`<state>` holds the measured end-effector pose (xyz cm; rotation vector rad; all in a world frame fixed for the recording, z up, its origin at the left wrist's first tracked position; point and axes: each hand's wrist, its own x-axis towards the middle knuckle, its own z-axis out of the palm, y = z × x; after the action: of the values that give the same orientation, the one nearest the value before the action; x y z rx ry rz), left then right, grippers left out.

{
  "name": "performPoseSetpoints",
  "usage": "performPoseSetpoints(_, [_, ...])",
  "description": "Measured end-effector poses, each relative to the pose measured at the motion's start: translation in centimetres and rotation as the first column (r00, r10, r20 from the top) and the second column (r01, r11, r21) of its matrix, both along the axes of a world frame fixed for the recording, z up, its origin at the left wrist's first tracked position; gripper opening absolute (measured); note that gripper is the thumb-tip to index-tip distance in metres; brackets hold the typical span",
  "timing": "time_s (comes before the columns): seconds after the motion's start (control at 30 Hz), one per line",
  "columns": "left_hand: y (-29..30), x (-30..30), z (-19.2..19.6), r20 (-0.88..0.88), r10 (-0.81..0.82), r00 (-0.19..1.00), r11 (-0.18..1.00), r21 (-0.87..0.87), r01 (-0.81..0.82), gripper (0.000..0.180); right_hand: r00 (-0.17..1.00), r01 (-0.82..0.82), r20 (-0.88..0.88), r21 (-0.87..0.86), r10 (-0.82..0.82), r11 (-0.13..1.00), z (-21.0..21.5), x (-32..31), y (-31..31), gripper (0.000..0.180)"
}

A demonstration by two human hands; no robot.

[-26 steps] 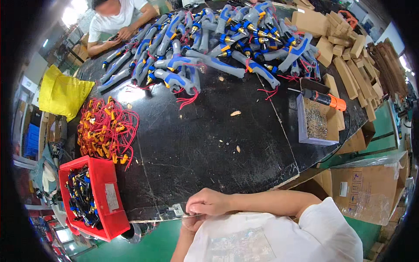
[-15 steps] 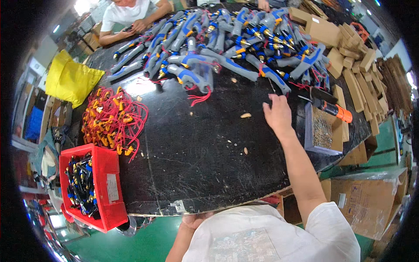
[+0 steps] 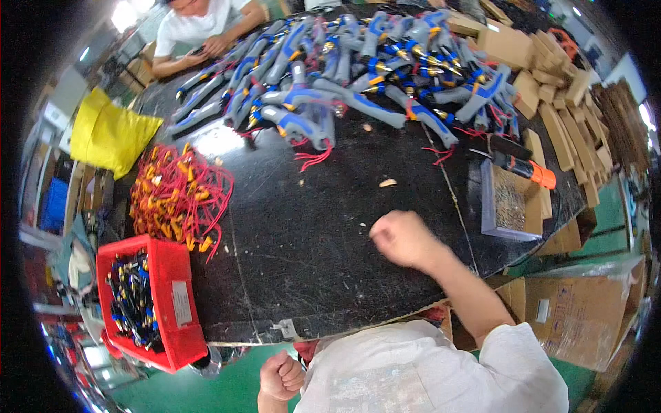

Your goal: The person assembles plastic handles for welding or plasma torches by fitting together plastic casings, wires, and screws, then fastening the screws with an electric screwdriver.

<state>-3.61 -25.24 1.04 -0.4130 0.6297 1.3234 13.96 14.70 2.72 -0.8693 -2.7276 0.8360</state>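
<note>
My right hand hovers over the black table, its fingers curled together. Whatever may be inside it is hidden. Close by lie small pale scraps, one of them a longish piece beyond the hand. Below the table's front edge, my left hand is closed in a fist beside my shirt, and its contents, if any, do not show. Across the far side spreads a heap of grey-and-blue tool handles with red wires and brass-coloured tips.
At left are orange connectors on red wires, a yellow bag and a red bin of small black-and-blue parts. At right stand a box of screws, an orange-black power screwdriver and brown cartons. Another person sits opposite.
My right hand has drawn back from the tool handles toward me, and its fingers have curled in. My left hand has come out from under the table edge as a fist.
</note>
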Motion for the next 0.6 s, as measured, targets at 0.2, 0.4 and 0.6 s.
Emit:
performPoseSetpoints(0.2, [21.5,6.4,5.2,-0.476,-0.056,0.878,0.77,-0.58,-0.266,0.048,0.795,-0.423,-0.548,-0.191,0.261,0.886,2.5,-0.8,-10.8,0.006])
performPoseSetpoints(0.4, [30.1,9.8,3.1,-0.267,-0.377,0.887,0.925,-0.161,0.345,0.039,0.774,0.161,-0.614,-0.044,-0.154,0.986,4.2,9.7,-6.4,0.009])
performPoseSetpoints(0.6, [45.5,23.5,6.3,-0.831,-0.34,0.44,0.701,0.088,0.708,0.044,0.56,0.629,-0.442,-0.324,-0.7,0.707,-0.6,18.8,-5.4,0.012])
